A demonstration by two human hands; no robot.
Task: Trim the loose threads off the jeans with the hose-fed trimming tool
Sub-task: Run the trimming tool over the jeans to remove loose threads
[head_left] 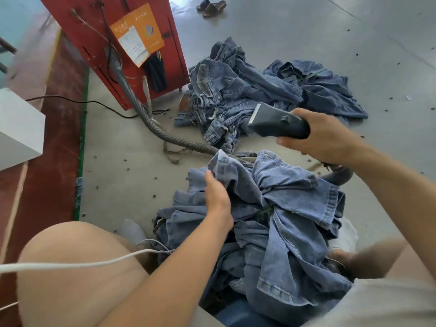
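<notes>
Nearest, bare knees either side, a white cord [70,264] trailing across the left one. Between them, the jeans [283,220] heaped in the lap, hems and legs bunched and overlapping.

Left hand [217,197] on the near-left edge of that heap, fingers curled into a fold of denim just below a raised hem [226,164]; thumb hidden, so whether pinched or merely gathered cannot be told for sure. Right hand [328,135] lifted clear above the heap, wrapped firmly round the handle of the trimming tool [278,123], blade end pointing up and left, touching no cloth.

Judged to be between passes: sorting out the next stretch of seam before bringing the cutter down. To do it well: pull the held hem taut and flat with the left hand, lay the blade edge flush along the stitching rather than digging a corner in, sweep along the seam, keep fingertips behind the blade (bunched denim hides threads and invites a nick).

Further out, the grey ribbed hose [151,121] running across the floor, under the lap pile, back to a red cabinet [132,48] with orange tags [139,34]. Beside it a second pile of jeans [259,95] on the floor, whether finished or waiting not evident. Farthest, a pair of sandals [211,7].
</notes>
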